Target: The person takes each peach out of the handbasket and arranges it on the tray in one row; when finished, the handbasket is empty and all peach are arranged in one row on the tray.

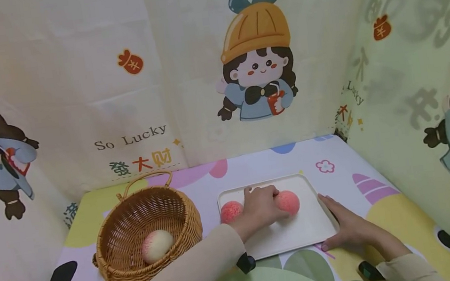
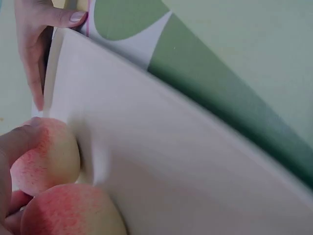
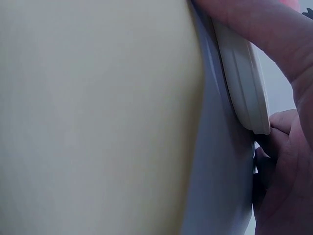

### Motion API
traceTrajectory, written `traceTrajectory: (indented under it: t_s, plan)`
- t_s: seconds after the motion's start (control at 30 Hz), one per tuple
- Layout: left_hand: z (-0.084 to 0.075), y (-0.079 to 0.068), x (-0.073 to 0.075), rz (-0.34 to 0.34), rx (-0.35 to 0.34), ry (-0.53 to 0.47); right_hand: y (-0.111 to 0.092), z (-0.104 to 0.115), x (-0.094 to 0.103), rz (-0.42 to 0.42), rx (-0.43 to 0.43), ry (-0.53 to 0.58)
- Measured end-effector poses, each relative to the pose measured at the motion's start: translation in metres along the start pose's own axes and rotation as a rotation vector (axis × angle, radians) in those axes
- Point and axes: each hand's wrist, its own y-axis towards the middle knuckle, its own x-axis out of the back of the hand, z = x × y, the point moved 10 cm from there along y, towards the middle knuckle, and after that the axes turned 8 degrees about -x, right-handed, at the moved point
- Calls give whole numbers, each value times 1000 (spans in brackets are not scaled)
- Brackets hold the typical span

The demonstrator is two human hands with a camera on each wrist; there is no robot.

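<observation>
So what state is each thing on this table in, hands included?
Basket: open at the top, one peach inside.
Pale peach: in the basket, untouched.
Tray: on the table, right side up.
Right peach: gripped by the left hand; contact with the tray unclear.
Left peach: at the tray's left side, partly hidden.
Left hand: fingers around the right peach.
Right hand: against the tray's right edge.

My tray (image 1: pixel 311 226): plain white. On it: mottled peach (image 1: pixel 230 212) and second peach (image 1: pixel 289 202), both pink fading to cream. Left of it: basket (image 1: pixel 128 279), tan-brown weave; inside, cream peach (image 1: pixel 156 247), blushed pink. Beneath it: tablecloth (image 1: pixel 262 166), lilac-white, patched yellow, green, red, purple. Behind it: backdrop (image 1: pixel 193 92), cream, printed with an orange-hatted, blue-clothed cartoon girl (image 1: pixel 258 65). In front: my left sleeve (image 1: pixel 187 273), beige.
</observation>
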Motion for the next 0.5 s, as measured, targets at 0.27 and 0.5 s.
traceTrajectory:
  t_s: [0.27, 0.5]
  plan:
    - [0, 0, -7, 8, 5, 63, 0, 0, -1, 3, -7, 3]
    - [-2, 3, -9, 22, 17, 110, 1, 0, -1, 2, -4, 2]
